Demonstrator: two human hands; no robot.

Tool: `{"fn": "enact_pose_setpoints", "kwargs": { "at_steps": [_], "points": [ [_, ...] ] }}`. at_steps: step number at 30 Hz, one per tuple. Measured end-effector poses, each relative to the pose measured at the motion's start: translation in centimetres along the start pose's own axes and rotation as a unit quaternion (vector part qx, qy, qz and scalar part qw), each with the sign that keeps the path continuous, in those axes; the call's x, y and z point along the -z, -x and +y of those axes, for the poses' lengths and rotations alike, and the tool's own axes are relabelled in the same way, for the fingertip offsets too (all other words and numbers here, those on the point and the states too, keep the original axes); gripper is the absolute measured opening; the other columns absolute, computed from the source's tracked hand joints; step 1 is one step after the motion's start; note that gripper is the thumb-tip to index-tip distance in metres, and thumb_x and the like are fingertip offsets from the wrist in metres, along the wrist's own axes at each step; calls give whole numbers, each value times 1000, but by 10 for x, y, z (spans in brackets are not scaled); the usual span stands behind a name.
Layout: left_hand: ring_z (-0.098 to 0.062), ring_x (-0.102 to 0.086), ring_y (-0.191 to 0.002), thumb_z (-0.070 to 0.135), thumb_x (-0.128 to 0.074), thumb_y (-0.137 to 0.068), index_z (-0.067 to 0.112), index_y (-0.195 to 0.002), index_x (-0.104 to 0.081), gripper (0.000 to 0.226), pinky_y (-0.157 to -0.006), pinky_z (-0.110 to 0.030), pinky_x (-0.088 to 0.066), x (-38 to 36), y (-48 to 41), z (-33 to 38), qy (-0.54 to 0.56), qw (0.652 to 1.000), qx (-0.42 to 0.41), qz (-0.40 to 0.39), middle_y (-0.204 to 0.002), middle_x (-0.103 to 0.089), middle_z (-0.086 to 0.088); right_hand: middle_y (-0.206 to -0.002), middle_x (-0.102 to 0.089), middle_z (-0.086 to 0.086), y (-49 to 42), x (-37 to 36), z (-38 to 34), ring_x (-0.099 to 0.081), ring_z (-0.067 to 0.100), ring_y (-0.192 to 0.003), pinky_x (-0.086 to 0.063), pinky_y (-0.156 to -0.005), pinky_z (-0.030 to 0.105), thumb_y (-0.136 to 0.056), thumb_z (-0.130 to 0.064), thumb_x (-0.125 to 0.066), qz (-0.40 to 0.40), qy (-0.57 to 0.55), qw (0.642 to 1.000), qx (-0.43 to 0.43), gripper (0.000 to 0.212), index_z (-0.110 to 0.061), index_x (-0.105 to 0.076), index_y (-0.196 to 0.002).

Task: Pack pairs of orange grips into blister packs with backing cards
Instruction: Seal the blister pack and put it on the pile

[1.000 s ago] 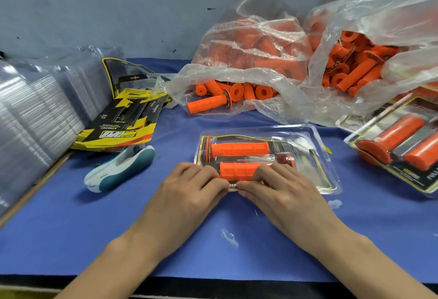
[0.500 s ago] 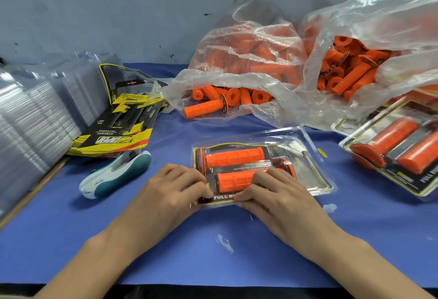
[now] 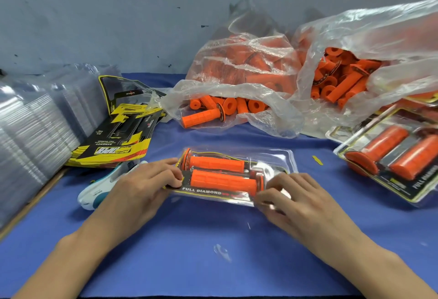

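Observation:
A clear blister pack (image 3: pixel 282 160) lies on the blue mat in the middle, holding two orange grips (image 3: pixel 220 173) side by side over a black and yellow backing card (image 3: pixel 203 190) marked FULL DIAMOND. My left hand (image 3: pixel 139 187) pinches the pack's left end with thumb and fingers. My right hand (image 3: pixel 298 199) grips the near right corner, fingers curled over the plastic edge. The pack's near edge is tilted up slightly toward me.
Two plastic bags of loose orange grips (image 3: pixel 239 90) stand at the back. Finished packs (image 3: pixel 393 156) lie at right. A stack of backing cards (image 3: pixel 118 139) and stacked empty blisters (image 3: pixel 30 128) fill the left. A white and teal stapler (image 3: pixel 99 189) lies beside my left hand.
Both hands moved apart from the middle of the pack's near edge to its left and right ends. The pack shifted a little and its near edge lifted.

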State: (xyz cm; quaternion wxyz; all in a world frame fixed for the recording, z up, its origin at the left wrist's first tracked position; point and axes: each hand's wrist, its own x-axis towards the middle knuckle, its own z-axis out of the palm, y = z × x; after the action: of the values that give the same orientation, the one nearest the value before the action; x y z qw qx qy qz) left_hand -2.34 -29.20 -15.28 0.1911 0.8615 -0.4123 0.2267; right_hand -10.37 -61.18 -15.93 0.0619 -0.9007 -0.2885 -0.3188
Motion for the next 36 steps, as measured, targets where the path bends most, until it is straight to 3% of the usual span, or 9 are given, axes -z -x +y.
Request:
{"fn": "enact_pose_setpoints", "kwargs": {
  "at_steps": [5, 9, 15, 21, 25, 29, 31, 34, 36],
  "points": [
    [-24, -61, -117, 6, -57, -80, 14, -88, -63, 12, -92, -38, -45, -2, -3, 1, -83, 995, 59, 20, -102, -68, 7, -81, -53, -6, 3, 3, 7, -53, 18, -69, -40, -65, 24, -94, -18, -63, -9, -12, 1000, -20, 9, -20, -65, -86],
    [-27, -57, -96, 27, -55, -83, 21, -96, -62, 16, -83, -40, -42, -10, -6, 31, -172, 983, 54, 14, -98, -62, 1, -77, -51, -4, 1, 3, 1, -48, 18, -65, -35, -59, 23, -96, -24, -52, 9, 17, 1000, -11, 19, -21, -66, -84],
    [-27, -53, -85, 13, -60, -82, 23, -91, -60, 14, -74, -39, -41, -15, -6, 48, -210, 970, 117, 20, -96, -57, 2, -74, -49, 0, -2, -4, -18, -42, 20, -63, -42, -56, 29, -96, -19, -60, 48, 11, 998, 46, 14, -18, -70, -87],
    [-21, -65, -81, 10, -63, -88, 21, -85, -61, 11, -54, -41, -52, -11, -6, 26, -73, 985, 157, 4, -95, -65, 13, -102, -59, -5, 2, -5, -1, -54, 18, -89, -45, -86, 28, -92, -23, -65, -12, -45, 997, 67, 21, -25, -65, -112],
    [-15, -64, -86, 30, -51, -92, 24, -86, -58, 11, -64, -41, -55, -9, -4, 8, 21, 988, 154, -1, -101, -63, 19, -100, -60, -6, 4, -2, 12, -58, 20, -94, -44, -92, 24, -93, -24, -66, -13, -45, 998, 36, 13, -23, -66, -106],
    [-26, -55, -127, -9, -61, -84, 15, -90, -63, 25, -108, -42, -40, -9, -14, 9, -7, 981, 178, -77, -112, -65, 7, -90, -61, -1, 1, -3, 1, -59, 23, -82, -49, -74, 29, -98, -20, -61, 14, -49, 996, 72, 12, -17, -71, -102],
    [-30, -46, -135, -18, -58, -75, 15, -97, -67, 41, -115, -39, -30, -3, -19, 12, -71, 979, 172, -87, -117, -65, 0, -86, -59, 2, -1, -2, -4, -56, 24, -76, -47, -69, 28, -97, -13, -60, 25, -28, 996, 84, 14, -14, -72, -102],
    [-18, -55, -106, 3, -54, -82, 24, -101, -65, 31, -95, -31, -39, 15, -20, 45, -23, 989, 145, 13, -106, -63, 11, -78, -55, 3, -5, -1, -12, -50, 23, -67, -44, -62, 29, -95, -10, -62, 25, 7, 995, 93, 13, -13, -74, -101],
    [-10, -54, -97, 35, -51, -92, 31, -102, -62, 16, -86, -31, -40, 15, -20, 81, 2, 998, 70, -3, -101, -60, 17, -74, -53, 2, -8, -1, -20, -48, 22, -63, -41, -58, 29, -94, -11, -63, 29, 14, 995, 91, 12, -12, -74, -97]
  ]
}}
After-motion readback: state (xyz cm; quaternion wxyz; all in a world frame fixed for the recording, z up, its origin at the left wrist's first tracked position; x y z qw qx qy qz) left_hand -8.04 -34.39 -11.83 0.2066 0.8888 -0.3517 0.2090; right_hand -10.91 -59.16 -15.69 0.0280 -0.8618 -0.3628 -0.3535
